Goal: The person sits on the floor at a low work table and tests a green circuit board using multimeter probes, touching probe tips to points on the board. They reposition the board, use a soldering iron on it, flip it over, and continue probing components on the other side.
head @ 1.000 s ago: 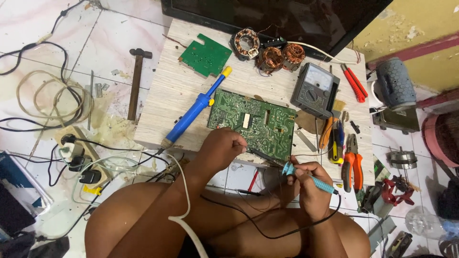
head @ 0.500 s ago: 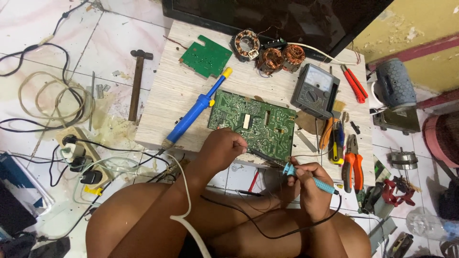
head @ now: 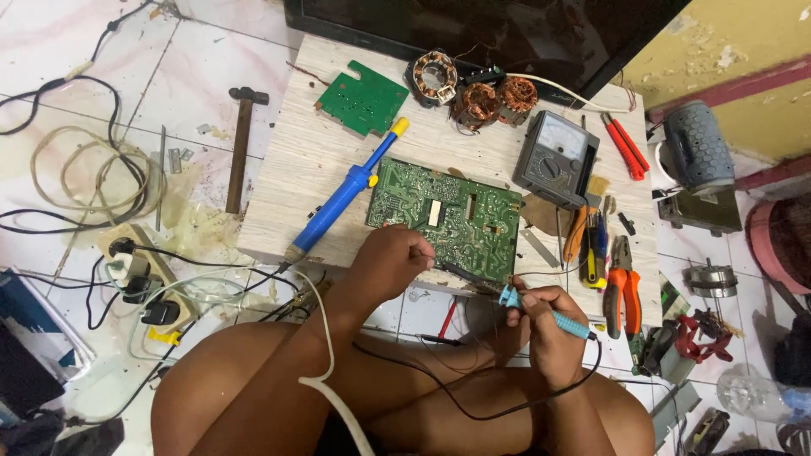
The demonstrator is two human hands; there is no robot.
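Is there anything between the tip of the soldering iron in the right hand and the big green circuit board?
Nothing visible. The right hand holds the soldering iron at the near edge of the circuit board, and the left hand rests on that edge beside the tip, not across it.

Matt green circuit board (head: 445,215), seemingly fibreglass

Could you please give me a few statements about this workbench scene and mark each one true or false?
1. The right hand holds a light-blue soldering iron. True.
2. The large circuit board lies on the floor. False: it lies on the low table.
3. The hammer lies on the floor, left of the table. True.
4. The blue desoldering pump is in the left hand. False: it lies free on the table; the left hand rests at the board's near edge.
5. The multimeter sits left of the board. False: it is on its right.
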